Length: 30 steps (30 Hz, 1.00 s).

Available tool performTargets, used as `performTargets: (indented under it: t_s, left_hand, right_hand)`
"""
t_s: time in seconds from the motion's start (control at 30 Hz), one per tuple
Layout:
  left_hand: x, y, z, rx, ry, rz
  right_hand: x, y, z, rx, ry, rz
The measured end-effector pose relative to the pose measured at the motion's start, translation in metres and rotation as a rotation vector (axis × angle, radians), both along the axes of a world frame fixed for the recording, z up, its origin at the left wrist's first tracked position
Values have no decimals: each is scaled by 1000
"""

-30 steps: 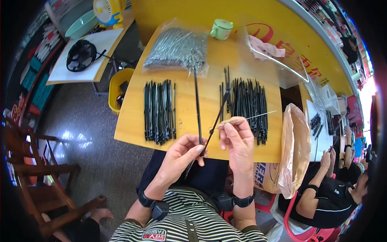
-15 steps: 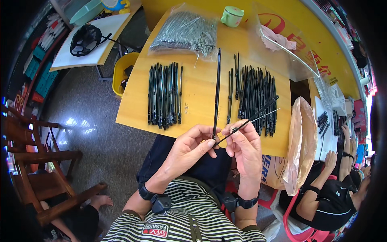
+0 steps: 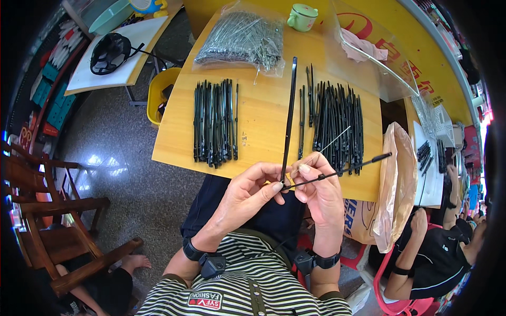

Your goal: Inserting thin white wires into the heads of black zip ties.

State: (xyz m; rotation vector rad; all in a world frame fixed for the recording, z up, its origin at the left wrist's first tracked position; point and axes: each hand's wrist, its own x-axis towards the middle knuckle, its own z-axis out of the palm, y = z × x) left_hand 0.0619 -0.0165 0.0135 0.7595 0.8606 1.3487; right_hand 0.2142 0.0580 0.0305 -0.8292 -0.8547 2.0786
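My left hand (image 3: 253,189) pinches the lower end of a long black strip (image 3: 291,105), which stands up over the table. A second, thinner black rod (image 3: 358,165) with small knobs meets that end at my left fingertips and slants off to the right, across the fingers of my right hand (image 3: 322,195). Between the right thumb and forefinger I grip a thin metal wire (image 3: 336,139), its free part pointing up and right. Fingers hide how the pieces join. Bundles of black rods lie on the table at left (image 3: 213,124) and right (image 3: 337,124).
A clear bag of thin wires (image 3: 240,42) lies at the table's far side, near a green lidded mug (image 3: 302,17). A clear plastic panel (image 3: 369,63) stands at far right. A brown paper bag (image 3: 395,189) hangs by the right edge. Another person (image 3: 432,258) sits at right.
The thinner black rod has swung down to the right, away from the wire. The wire now points more steeply upward. The long strip's top has tilted slightly right.
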Motion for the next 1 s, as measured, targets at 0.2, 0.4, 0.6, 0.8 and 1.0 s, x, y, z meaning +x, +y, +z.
performTargets:
  t_s: [0.2,0.4,0.6,0.8,1.0]
  left_hand:
    - [-1,0,4,6,12,8]
    - [-1,0,2,18,-6,5]
    - [-2,1,3,13,-11,1]
    - [-3,2,3,24,-9,-14]
    - [-3,2,2,18,-32,-27]
  right_hand:
    - [-2,0,2,-54,-10,1]
    - [-3,0,3,-94,28,8]
    - [-5,1,1,-121,22,-4]
    - [-5,1,0,-131,18,4]
    - [-6,2,0,-176,7,16]
